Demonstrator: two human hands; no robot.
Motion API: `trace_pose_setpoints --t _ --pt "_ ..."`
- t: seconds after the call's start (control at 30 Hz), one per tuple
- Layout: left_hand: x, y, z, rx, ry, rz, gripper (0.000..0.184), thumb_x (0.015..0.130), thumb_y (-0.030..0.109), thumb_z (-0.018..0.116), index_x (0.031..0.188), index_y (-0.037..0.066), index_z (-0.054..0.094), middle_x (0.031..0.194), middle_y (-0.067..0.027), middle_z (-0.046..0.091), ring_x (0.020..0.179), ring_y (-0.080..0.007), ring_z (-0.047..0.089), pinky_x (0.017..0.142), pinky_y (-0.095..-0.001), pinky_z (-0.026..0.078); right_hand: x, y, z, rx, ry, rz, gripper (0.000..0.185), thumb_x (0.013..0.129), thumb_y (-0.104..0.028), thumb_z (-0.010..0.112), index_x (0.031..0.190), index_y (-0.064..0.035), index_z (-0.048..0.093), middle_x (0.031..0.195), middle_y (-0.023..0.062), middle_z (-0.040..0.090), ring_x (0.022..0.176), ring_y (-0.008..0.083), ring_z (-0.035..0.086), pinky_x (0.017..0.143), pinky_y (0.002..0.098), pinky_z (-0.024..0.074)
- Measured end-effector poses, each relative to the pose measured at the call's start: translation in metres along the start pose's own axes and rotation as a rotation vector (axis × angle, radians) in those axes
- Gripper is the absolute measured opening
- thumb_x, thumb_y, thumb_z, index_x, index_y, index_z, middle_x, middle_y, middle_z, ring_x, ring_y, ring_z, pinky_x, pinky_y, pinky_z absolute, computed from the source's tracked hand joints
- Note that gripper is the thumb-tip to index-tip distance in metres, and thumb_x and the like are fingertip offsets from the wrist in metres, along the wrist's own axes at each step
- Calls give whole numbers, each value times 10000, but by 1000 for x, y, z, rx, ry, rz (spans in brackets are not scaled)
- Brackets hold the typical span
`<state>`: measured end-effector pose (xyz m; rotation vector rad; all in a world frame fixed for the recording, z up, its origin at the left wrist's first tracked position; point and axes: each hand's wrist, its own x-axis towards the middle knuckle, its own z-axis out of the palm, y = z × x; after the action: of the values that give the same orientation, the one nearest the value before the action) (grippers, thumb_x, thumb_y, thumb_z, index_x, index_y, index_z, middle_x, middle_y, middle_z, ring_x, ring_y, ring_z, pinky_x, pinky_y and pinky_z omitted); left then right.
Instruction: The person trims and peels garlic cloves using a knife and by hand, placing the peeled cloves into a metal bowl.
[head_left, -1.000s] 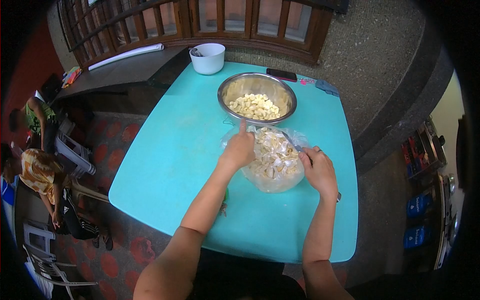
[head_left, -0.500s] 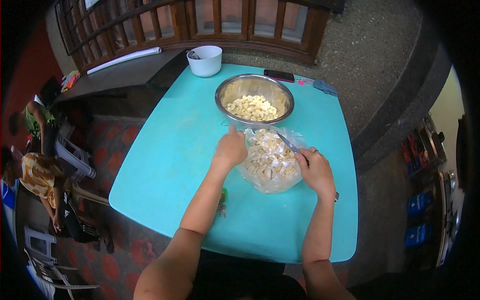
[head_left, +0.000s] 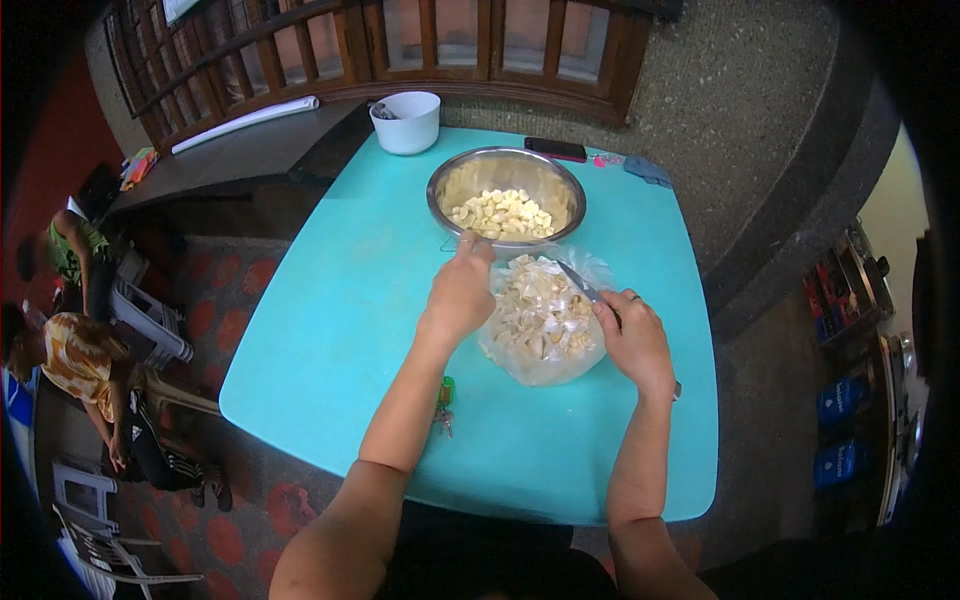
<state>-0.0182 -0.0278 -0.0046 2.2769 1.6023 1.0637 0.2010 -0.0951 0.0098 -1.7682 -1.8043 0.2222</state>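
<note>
My right hand (head_left: 637,345) grips a small knife (head_left: 580,282), its blade pointing up and left over the clear plastic bag (head_left: 552,372). The bag lies open on the turquoise table, filled with whitish pieces (head_left: 540,310) that look like garlic cloves and skins. My left hand (head_left: 461,290) is closed at the near left rim of the steel bowl (head_left: 437,212), just left of the bag. Whatever its fingers hold is hidden. Inside the bowl sit many pale, smooth pieces (head_left: 502,214) resembling peeled garlic cloves.
A white bowl (head_left: 408,128) stands at the table's far left corner. Along the far edge lie a phone (head_left: 555,149) and a grey-blue cloth (head_left: 648,170). Keys with a green tag (head_left: 445,395) rest near my left forearm. Two people (head_left: 85,365) sit off to the left.
My left hand has moved slightly up and away from me, from beside the bag to the bowl's near rim. The right hand with the knife has barely shifted.
</note>
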Motion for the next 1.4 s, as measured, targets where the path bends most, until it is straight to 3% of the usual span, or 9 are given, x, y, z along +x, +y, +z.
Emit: trace_pose_setpoints --t 0.17,0.27,0.37,0.47,0.57,0.67,0.87,1.1,1.4 --pt "0 21 17 -178 52 121 292 715 -60 554 998 2 516 1027 -208 566 945 -404 562 756 -472 471 -3 -5 -6 -2 -34 14 276 873 -209 547 1084 -49 624 918 178 598 856 348 590 737 425 463" --pt "-1 12 51 -245 -211 81 277 786 39 597 1046 21 502 908 -168 601 901 -378 593 746 -445 472 -6 -11 -14 -20 -70 45 278 876 -221 542 1100 -78 622 943 170 593 882 352 589 741 433 468" --pt "2 7 61 -582 -316 94 296 840 123 595 1102 33 492 836 -108 618 829 -269 619 706 -367 483 -8 -13 -16 -27 -72 52 280 878 -224 540 1106 -81 619 938 169 589 871 350 589 740 428 467" --pt "6 14 39 -962 -645 -202 306 859 107 558 1146 24 493 904 -67 615 794 -153 596 680 -275 484 -9 -13 -19 -22 -50 33 279 884 -221 533 1106 -72 614 923 175 584 861 350 590 742 424 466" --pt "7 -1 60 -1173 -525 -171 327 858 89 549 1170 19 481 933 -53 602 787 -117 592 647 -234 483 -9 -16 -20 23 -15 -6 282 894 -214 520 1117 -61 603 914 193 590 859 354 592 747 425 464" --pt "10 2 47 -1146 -640 -247 371 849 59 552 1205 23 455 964 -68 590 817 -117 590 672 -237 495 -8 -13 -10 201 4 -62 298 908 -204 502 1156 -55 576 891 210 607 836 360 598 738 428 460" --pt "5 8 52 -933 -236 -48 313 813 -13 558 1112 8 470 904 -89 591 738 -143 594 625 -269 497 -9 -27 -7 327 -212 -20 419 925 -174 466 1321 -52 407 807 211 619 730 361 602 679 421 454" --pt "8 10 39 -1274 -383 -157 270 821 2 598 1077 12 513 942 -75 611 825 -121 597 701 -273 518 -6 -18 15 472 -178 -48 476 943 -170 437 1393 -88 305 731 154 589 640 220 564 631 349 446" --pt "12 6 32 -1319 -496 -221 275 818 68 659 1062 45 534 967 -53 629 832 -73 589 735 -230 483 0 -21 28 608 -45 -74 263 945 -156 452 1173 -26 433 716 120 589 615 169 546 581 320 429"
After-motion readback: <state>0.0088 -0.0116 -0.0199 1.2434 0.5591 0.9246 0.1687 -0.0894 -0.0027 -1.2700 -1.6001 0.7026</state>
